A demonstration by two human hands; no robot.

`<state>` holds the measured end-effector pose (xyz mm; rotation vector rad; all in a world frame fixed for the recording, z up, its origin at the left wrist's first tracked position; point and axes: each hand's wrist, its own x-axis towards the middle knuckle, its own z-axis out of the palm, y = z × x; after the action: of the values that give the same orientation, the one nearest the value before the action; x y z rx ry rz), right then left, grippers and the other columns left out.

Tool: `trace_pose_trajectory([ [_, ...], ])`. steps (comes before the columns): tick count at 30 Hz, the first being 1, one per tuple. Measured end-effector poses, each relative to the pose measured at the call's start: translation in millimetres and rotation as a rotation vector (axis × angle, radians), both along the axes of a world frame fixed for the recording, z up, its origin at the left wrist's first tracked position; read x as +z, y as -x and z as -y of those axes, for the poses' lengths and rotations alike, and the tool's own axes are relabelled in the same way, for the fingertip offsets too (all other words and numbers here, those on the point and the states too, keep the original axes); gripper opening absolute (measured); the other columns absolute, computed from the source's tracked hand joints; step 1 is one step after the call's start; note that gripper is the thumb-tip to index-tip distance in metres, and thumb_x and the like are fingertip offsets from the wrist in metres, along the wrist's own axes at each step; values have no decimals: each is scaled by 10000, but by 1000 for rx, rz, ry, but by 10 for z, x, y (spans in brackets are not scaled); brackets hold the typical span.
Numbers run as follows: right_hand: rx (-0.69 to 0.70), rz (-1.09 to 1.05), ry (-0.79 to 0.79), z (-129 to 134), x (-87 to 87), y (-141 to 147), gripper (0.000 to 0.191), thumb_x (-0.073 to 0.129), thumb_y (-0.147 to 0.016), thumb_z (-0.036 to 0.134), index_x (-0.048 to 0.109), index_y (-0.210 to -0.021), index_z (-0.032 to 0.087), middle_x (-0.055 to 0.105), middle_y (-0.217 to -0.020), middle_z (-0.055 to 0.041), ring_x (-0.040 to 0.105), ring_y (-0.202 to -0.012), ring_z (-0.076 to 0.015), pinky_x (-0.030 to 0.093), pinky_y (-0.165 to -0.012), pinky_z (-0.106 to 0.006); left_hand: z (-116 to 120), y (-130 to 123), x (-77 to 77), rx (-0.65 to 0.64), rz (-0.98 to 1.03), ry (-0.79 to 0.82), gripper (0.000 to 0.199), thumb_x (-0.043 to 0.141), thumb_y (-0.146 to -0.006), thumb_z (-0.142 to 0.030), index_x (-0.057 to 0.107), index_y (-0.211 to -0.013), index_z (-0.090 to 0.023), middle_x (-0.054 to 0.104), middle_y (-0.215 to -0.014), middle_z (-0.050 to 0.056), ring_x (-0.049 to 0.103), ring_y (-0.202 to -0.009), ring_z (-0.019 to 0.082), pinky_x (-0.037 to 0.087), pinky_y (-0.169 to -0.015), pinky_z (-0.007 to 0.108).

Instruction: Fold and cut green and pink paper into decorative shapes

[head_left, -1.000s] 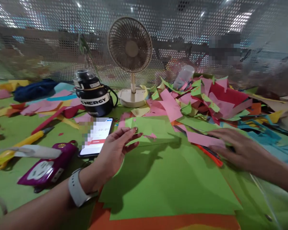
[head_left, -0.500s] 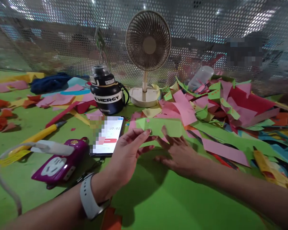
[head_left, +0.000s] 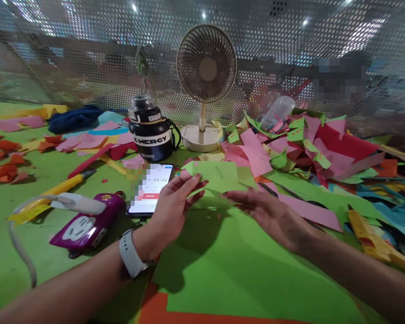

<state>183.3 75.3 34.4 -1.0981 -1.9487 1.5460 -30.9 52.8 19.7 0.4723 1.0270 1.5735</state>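
My left hand pinches the left end of a light green piece of paper between thumb and fingers. A faint slanting mark or crease shows on this paper. To its right, my right hand is held with the fingers stretched out toward the left, slightly blurred and holding nothing. Its fingertips are just below the paper's right part. Beneath both hands lies a large bright green sheet, with an orange sheet showing under its near edge. A grey watch is on my left wrist.
A lit phone, a purple power bank with a white plug and a yellow cutter lie to the left. Behind stand a black bottle and a fan. Colored paper scraps heap at right, near a yellow tool.
My right hand has lifted off the light green paper and drawn back to the right. The left hand still holds the paper, slightly further left. The view has shifted a little.
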Motion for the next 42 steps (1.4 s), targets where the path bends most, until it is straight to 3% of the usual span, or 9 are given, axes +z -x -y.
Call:
trace_pose_trajectory([
  [4, -76, -226, 110, 67, 96, -35, 531, 216, -1000, 415, 599, -1250, 146, 605, -1313, -145, 579, -1194, -258, 458, -1019, -474, -6, 2, -9, -14, -1, 32, 242, 862, -578, -222, 662, -705, -168, 689, -761, -28, 684, -803, 142, 515, -644, 197],
  [11, 255, 552, -686, 192, -92, 15, 641, 419, -916, 619, 340, -1469, 303, 204, -1586, -80, 148, -1447, -337, 164, -1120, -637, 12, 5, -52, -39, -17, -17, 227, 843, -611, -219, 648, -723, -186, 694, -777, -31, 690, -814, 155, 508, -645, 213],
  [14, 379, 620, -782, 181, -225, 83, 746, 420, -869, 693, 354, -1469, 254, 71, -1597, -110, 48, -1457, -343, 117, -1137, -613, 19, 3, -83, -78, -28, -22, 208, 834, -629, -218, 648, -716, -188, 689, -752, -33, 692, -822, 162, 506, -643, 215],
  [20, 483, 588, -900, 116, -258, 195, 814, 401, -863, 712, 402, -1444, 142, 235, -1559, -130, -8, -1463, -299, 44, -1175, -541, 25, -6, -75, -68, -20, -12, 212, 836, -621, -208, 645, -709, -183, 687, -741, -32, 686, -787, 151, 508, -629, 209],
  [23, 447, 583, -799, 111, -210, 183, 766, 402, -868, 706, 435, -1426, 184, 165, -1580, -106, -18, -1460, -308, 9, -1165, -564, 26, -16, -83, -66, -11, -20, 226, 846, -600, -208, 646, -701, -175, 686, -731, -28, 678, -762, 139, 516, -634, 204],
  [27, 241, 391, -338, 119, -144, 65, 575, 316, -939, 637, 362, -1445, 368, 46, -1603, 11, 73, -1457, -317, 199, -1116, -634, 19, -18, -113, -63, -13, 0, 233, 853, -594, -208, 649, -702, -171, 689, -737, -20, 674, -755, 136, 523, -651, 213],
  [33, 28, -288, 179, 149, -83, -11, 585, 156, -1010, 474, 500, -1372, 169, 500, -1429, -110, 465, -1314, -229, 376, -1101, -472, 35, -19, -99, -70, -10, 36, 222, 850, -613, -205, 649, -698, -168, 682, -745, -21, 675, -775, 137, 515, -637, 204],
  [36, -31, -361, 167, 191, -3, 34, 562, 212, -1002, 473, 545, -1332, 163, 518, -1417, -99, 451, -1324, -235, 304, -1140, -481, 81, -43, -97, -132, -30, 56, 227, 848, -622, -220, 653, -718, -156, 691, -772, -1, 668, -775, 144, 515, -633, 215],
  [42, -79, -159, -244, 204, 175, 118, 439, 332, -972, 538, 539, -1326, 380, 332, -1542, 40, 270, -1418, -277, 174, -1149, -577, 207, -131, -125, -257, -26, 54, 230, 841, -652, -256, 652, -731, -150, 686, -777, 8, 669, -771, 162, 527, -634, 241],
])
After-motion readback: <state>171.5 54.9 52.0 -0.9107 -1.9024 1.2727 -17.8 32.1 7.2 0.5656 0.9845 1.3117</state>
